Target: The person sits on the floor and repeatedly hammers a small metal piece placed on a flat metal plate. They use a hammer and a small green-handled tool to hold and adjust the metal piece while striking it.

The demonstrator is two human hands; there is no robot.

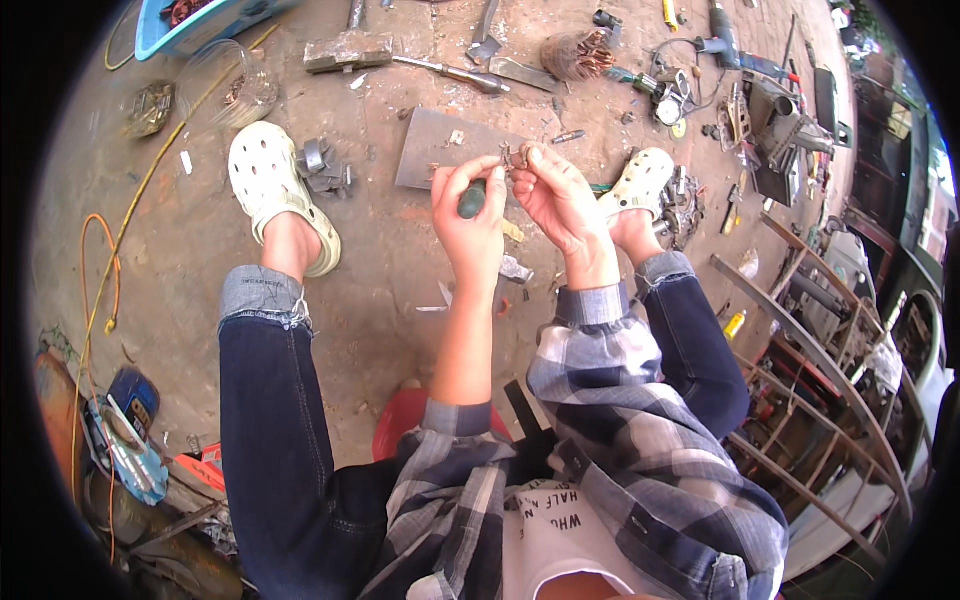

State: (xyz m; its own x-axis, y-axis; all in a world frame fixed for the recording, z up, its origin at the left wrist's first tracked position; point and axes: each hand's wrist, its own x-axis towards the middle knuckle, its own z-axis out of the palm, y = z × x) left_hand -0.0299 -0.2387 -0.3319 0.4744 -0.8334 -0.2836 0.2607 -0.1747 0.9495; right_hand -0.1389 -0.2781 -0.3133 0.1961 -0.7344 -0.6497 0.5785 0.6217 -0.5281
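My left hand point(468, 215) is closed around a tool with a rounded dark green handle point(472, 200); its working end is hidden by the fingers. My right hand point(562, 195) pinches a small copper-brown metal part point(517, 158) between thumb and fingertips. Both hands meet at this part, and the left fingertips touch or nearly touch it. Beneath them on the ground lies a flat grey metal plate point(425, 150) with small copper-coloured scraps on it. A small silvery metal piece point(515, 270) rests on the ground below my right wrist.
A hammer point(350, 52), a metal rod point(455, 73) and a bundle of copper rods point(580, 56) lie beyond the plate. A power tool point(725, 45) is at the far right. A blue bin point(200, 25) stands far left; a yellow hose point(150, 180) crosses the ground. Metal frames point(810, 320) crowd the right.
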